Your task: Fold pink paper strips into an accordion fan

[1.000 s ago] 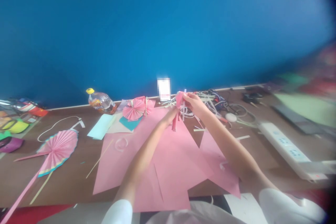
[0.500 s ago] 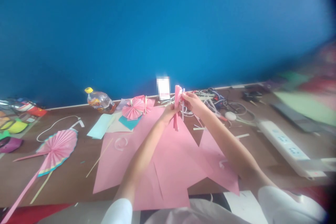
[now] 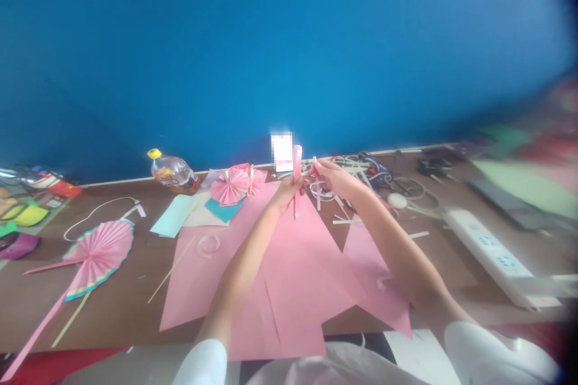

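Upright in my left hand (image 3: 288, 192) is a narrow bundle of pleated pink paper (image 3: 297, 162), its lower end pointing down over the pink sheets. My fingers are closed round its middle. Just to the right, my right hand (image 3: 332, 175) pinches a thin whitish strip (image 3: 318, 195) that hangs below the fingertips. A small gap separates this strip from the pleated paper. Large pink paper sheets (image 3: 298, 289) lie beneath both forearms. Left of my hands sit pink pleated paper rosettes (image 3: 230, 186) on a teal paper piece (image 3: 224, 210).
A drink bottle (image 3: 174, 173) stands by the blue wall. A pink fan (image 3: 102, 252) with blue trim lies on the left. Tangled cables and paper strips (image 3: 370, 168) lie behind my right hand, with a white power strip (image 3: 487, 252) farther right.
The pleated pink paper has shifted slightly left with my left hand and turned narrower to view. My right hand has drawn a little away from it, with the whitish strip.
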A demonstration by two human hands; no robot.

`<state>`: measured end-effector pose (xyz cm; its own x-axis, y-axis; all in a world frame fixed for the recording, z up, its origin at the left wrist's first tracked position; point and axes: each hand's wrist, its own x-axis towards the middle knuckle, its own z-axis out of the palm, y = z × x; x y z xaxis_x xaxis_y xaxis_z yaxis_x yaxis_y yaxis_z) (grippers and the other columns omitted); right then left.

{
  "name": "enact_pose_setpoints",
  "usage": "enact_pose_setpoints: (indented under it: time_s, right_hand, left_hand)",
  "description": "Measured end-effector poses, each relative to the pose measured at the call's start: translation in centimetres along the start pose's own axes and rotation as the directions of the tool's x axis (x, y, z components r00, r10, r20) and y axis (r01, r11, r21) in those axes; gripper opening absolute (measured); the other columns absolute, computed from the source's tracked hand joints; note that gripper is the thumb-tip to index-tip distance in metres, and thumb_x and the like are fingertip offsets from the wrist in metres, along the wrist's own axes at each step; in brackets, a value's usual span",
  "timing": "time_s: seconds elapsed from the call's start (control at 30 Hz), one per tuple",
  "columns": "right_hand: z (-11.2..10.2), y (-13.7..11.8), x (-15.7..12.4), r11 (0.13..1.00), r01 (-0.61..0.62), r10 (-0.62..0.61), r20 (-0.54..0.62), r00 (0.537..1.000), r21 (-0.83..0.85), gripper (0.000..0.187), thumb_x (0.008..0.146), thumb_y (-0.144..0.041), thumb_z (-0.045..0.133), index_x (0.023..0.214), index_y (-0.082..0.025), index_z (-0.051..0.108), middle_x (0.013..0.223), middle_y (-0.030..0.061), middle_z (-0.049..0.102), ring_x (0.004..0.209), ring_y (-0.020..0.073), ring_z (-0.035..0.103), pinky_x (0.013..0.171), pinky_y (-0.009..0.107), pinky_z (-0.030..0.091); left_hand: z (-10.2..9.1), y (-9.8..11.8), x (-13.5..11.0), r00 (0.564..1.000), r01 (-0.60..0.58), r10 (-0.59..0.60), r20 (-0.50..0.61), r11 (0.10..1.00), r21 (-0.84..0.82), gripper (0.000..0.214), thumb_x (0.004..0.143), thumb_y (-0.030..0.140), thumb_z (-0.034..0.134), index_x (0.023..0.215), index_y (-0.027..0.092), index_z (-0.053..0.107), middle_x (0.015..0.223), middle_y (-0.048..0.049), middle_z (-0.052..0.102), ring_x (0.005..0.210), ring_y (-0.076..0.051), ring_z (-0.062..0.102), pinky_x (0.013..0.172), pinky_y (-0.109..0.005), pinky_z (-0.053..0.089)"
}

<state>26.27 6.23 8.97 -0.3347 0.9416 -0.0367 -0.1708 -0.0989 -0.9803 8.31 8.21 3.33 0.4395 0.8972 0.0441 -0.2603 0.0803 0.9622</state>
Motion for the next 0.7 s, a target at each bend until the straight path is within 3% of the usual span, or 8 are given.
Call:
enact_pose_setpoints:
  time_s: [0.17, 0.3, 0.4, 0.5, 0.7]
  right_hand:
    - [-0.13, -0.48, -0.34, 0.998, -0.067, 0.068, 0.087, 0.994, -0.012, 0.033, 0.084, -0.051, 0.062, 0.085, -0.019, 0.054, 0.076, 0.0008, 0.060, 0.053, 0.0101, 0.054, 0.051, 0.026, 0.045]
    - [0.20, -0.75, -0.41, 0.985, -0.140, 0.126, 0.133, 0.983, 0.102, 0.031, 0.083, -0.048, 0.064, 0.087, -0.020, 0.050, 0.059, -0.0048, 0.050, 0.041, 0.0048, 0.033, 0.038, 0.020, 0.023]
    - [0.20, -0.76, -0.34, 0.984, -0.135, 0.120, 0.129, 0.984, 0.120, 0.029, 0.082, -0.043, 0.066, 0.081, -0.019, 0.048, 0.055, -0.0064, 0.043, 0.041, 0.0038, 0.026, 0.039, 0.020, 0.015]
    - [-0.10, -0.51, -0.10, 0.987, -0.102, 0.088, 0.116, 0.989, 0.123, 0.024, 0.081, -0.037, 0.066, 0.084, -0.019, 0.051, 0.057, -0.0051, 0.046, 0.042, 0.0046, 0.029, 0.040, 0.021, 0.016]
    - [-0.67, 0.01, 0.32, 0.992, -0.040, 0.024, 0.134, 0.991, 0.122, 0.020, 0.078, -0.028, 0.065, 0.093, -0.017, 0.056, 0.068, -0.0010, 0.058, 0.049, 0.0079, 0.045, 0.046, 0.024, 0.032]
  left_hand:
    - [-0.31, 0.20, 0.19, 1.000, -0.015, 0.014, 0.011, 0.999, 0.044, 0.040, 0.079, 0.050, 0.067, 0.082, 0.010, 0.062, 0.070, -0.0019, 0.056, 0.061, -0.009, 0.053, 0.063, -0.025, 0.043]
    - [-0.30, 0.29, 0.10, 0.999, -0.019, 0.018, 0.029, 0.999, 0.042, 0.039, 0.081, 0.049, 0.066, 0.082, 0.010, 0.061, 0.073, -0.0025, 0.057, 0.060, -0.008, 0.052, 0.062, -0.024, 0.042]
    - [-0.46, 0.30, 0.07, 1.000, -0.011, 0.011, 0.028, 1.000, 0.028, 0.037, 0.082, 0.047, 0.065, 0.082, 0.011, 0.060, 0.072, -0.0018, 0.056, 0.061, -0.008, 0.053, 0.063, -0.024, 0.042]
    - [-0.64, 0.32, 0.17, 1.000, 0.006, -0.006, 0.018, 1.000, 0.002, 0.037, 0.080, 0.047, 0.068, 0.081, 0.011, 0.060, 0.072, -0.0009, 0.056, 0.060, -0.008, 0.053, 0.063, -0.024, 0.042]
    - [-0.68, 0.16, 0.31, 1.000, 0.004, -0.004, 0.015, 1.000, -0.005, 0.036, 0.079, 0.047, 0.069, 0.080, 0.011, 0.060, 0.072, -0.0011, 0.057, 0.059, -0.008, 0.053, 0.062, -0.024, 0.042]
